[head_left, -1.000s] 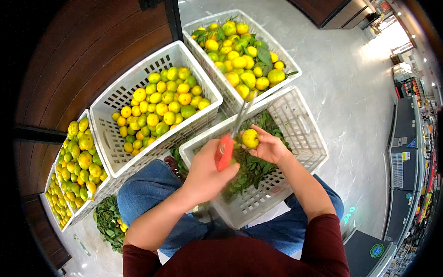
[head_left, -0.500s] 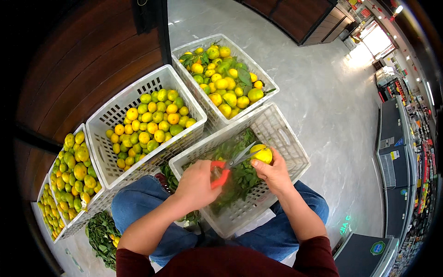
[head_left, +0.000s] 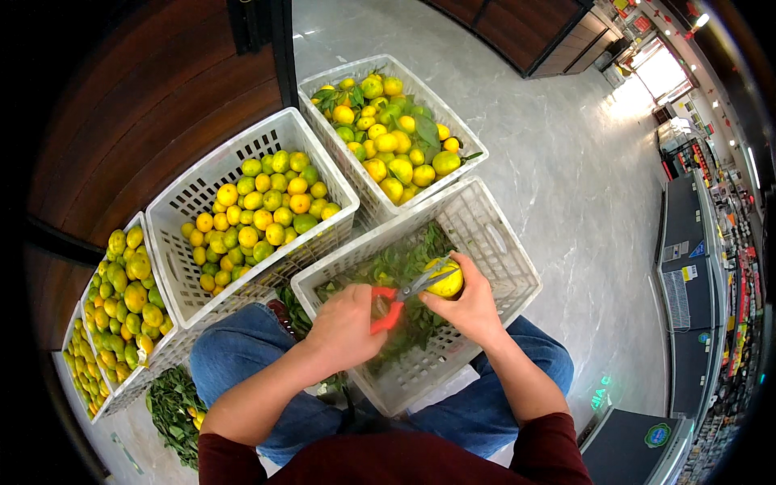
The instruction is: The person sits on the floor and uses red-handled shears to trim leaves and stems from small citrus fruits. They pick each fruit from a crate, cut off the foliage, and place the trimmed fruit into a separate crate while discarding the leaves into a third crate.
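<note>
My left hand (head_left: pixel 349 322) grips red-handled scissors (head_left: pixel 388 309), their grey blades pointing right and nearly closed against the top of a yellow mandarin (head_left: pixel 447 280). The fingers of my right hand (head_left: pixel 471 305) are wrapped round that fruit from the right and below. Both hands are over a white plastic crate (head_left: pixel 509 267) between my knees, with green leaves (head_left: pixel 388 335) inside it. Whether the blade tips have a stem between them is too small to tell.
A crate of yellow-green mandarins (head_left: pixel 263 212) stands to the left, a crate of leafy mandarins (head_left: pixel 392 133) beyond. Fuller crates (head_left: pixel 129 307) line the far left. A leaf pile (head_left: pixel 174 412) lies on the floor by my left leg. Dark refrigerated cabinets (head_left: pixel 687 283) run along the right.
The mandarin and my right hand have shifted slightly left and toward me. The scissor blades, apart before, have come nearly together at the fruit.
</note>
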A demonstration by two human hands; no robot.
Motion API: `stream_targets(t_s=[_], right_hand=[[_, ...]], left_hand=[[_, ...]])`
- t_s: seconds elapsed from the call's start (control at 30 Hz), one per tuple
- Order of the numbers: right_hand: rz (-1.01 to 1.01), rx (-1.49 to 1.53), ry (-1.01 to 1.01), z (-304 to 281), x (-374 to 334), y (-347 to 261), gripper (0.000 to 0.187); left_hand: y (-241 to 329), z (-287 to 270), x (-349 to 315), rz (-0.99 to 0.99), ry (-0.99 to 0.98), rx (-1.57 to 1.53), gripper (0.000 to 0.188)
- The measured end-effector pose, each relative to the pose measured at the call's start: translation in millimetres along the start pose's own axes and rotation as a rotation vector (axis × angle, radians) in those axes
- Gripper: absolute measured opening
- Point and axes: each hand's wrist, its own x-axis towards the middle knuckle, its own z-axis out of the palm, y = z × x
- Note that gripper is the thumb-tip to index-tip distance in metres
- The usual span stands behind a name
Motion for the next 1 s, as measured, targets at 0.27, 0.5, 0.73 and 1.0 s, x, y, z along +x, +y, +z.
stream_targets(t_s=[0.27, 0.5, 0.73, 1.0], right_hand=[[-0.055, -0.062, -0.003, 2.4, -2.3, 5.5, 0.062], [-0.04, -0.06, 0.001, 3.3, -2.9, 8.3, 0.062], [0.019, 0.04, -0.049, 3.2, -3.0, 15.7, 0.054], [0.294, 0.57, -0.264, -1.5, -1.9, 39.2, 0.048]], left_hand=[[2.8, -1.7, -0.9, -0.01, -0.066, 0.0, 0.025], [6.3, -5.6, -0.5, -0.018, -0.097, -0.005, 0.022], [3.8, 2.4, 1.4, -0.028, -0.093, -0.035, 0.022], [-5.0, 2.9, 1.5, 0.039, -0.053, -0.148, 0.034]])
